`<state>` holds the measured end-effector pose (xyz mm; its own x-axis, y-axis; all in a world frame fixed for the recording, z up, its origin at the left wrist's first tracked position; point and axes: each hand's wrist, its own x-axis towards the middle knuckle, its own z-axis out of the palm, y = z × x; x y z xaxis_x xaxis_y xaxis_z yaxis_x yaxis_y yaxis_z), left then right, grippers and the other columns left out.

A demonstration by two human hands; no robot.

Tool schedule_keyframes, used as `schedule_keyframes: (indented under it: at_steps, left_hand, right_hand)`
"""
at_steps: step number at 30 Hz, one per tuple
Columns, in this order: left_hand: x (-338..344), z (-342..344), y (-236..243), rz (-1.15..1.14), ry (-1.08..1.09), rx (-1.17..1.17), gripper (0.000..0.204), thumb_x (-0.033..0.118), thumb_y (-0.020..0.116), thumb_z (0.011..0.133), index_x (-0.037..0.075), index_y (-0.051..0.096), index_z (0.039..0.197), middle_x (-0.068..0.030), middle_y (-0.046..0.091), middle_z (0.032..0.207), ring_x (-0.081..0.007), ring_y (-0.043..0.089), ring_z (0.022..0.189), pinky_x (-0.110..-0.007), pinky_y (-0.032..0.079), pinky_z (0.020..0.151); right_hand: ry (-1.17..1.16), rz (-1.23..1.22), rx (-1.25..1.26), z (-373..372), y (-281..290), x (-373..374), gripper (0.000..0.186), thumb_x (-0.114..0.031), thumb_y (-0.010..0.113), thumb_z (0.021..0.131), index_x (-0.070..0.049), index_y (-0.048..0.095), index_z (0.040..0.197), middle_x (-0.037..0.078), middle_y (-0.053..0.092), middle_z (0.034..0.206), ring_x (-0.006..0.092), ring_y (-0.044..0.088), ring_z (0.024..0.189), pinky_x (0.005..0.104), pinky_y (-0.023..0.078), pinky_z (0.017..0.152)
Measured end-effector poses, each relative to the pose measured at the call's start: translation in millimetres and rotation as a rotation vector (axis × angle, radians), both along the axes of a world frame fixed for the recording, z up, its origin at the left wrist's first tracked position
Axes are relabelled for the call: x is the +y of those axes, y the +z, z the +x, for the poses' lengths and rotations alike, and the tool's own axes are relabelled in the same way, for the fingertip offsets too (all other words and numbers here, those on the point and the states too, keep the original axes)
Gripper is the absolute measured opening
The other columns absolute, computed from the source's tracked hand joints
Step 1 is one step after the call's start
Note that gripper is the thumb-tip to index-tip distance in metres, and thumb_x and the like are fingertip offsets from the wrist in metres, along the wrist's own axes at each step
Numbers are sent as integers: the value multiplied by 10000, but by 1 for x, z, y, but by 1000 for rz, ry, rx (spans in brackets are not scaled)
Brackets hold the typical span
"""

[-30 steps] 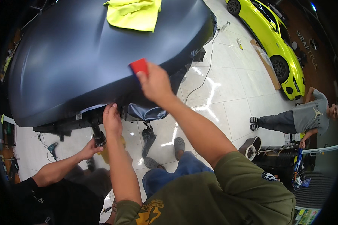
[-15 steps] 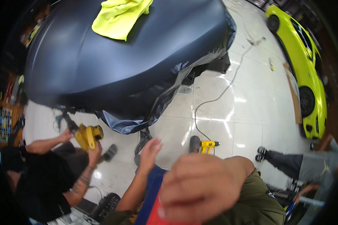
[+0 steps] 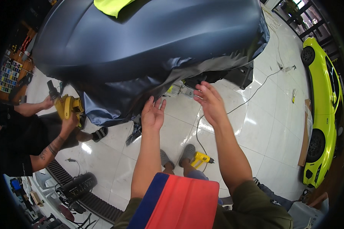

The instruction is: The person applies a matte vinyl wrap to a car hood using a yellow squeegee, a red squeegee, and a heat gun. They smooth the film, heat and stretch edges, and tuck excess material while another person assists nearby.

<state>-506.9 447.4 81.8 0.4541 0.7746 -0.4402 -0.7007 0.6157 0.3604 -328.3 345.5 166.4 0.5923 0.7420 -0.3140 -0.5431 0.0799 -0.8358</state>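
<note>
Smooth across the top of the dark hood [image 3: 153, 34]; slack and creased along the dark film [image 3: 107, 103] hanging below its near edge. Judging by that, far along on the broad upper surface, with the edge left: folds not yet flattened, loose skirt not yet cut back.

Just below the hood's near edge, left hand [image 3: 153, 116] with palm up and fingers apart, gripping nothing visible; touching the film or just short of it, cannot tell. Farther right along the same edge, right hand [image 3: 212, 105] with fingers slightly curled and loosely side by side, empty, seemingly clear of the film.

Well below the hood, close to the camera, a red squeegee [image 3: 183, 204] with a blue border, out of both hands. On top of the hood, toward its far side, a yellow-green cloth [image 3: 112, 5]. Left of the hood, a yellow tool [image 3: 70, 106] in a co-worker's hands [image 3: 68, 124]; below it, on the floor [image 3: 271, 114], a yellow heat gun [image 3: 200, 159].

Cut off: far side of the hood, most of the cloth, lower end of the squeegee. Hidden: means of support for the squeegee, and much of the hood's underside behind the film.
</note>
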Motion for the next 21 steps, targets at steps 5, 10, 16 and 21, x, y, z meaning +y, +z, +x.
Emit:
schedule_keyframes:
  at_steps: [5,10,16,21]
  left_hand:
    - [-38,-22,8,84,-77,90,365,69,615,866,83,545,1224,-36,588,1227,-202,544,1124,-374,400,1021]
    - [-58,-38,16,295,-186,32,400,127,578,890,59,521,1280,-54,581,1279,-202,538,1193,-383,407,1035]
    - [-96,-4,4,214,-174,-82,459,56,616,835,90,527,1284,-53,590,1268,-192,519,1217,-382,358,1080]
    - [-105,25,18,224,14,-65,517,-25,606,759,76,548,1262,-68,604,1241,-218,533,1194,-388,386,1054]
  right_hand:
    - [5,119,298,15,-34,42,303,-226,638,874,-124,554,1148,6,597,1001,168,539,985,410,403,891]
    - [-134,230,479,36,-48,16,215,-212,621,861,-190,581,1071,-27,606,960,158,550,921,417,391,867]
    - [29,109,125,65,-55,-10,255,-189,624,842,-166,577,1092,-10,608,956,162,528,968,406,406,883]
    - [51,197,280,99,-63,3,333,-142,603,828,-152,550,1157,17,595,1042,190,533,991,415,390,923]
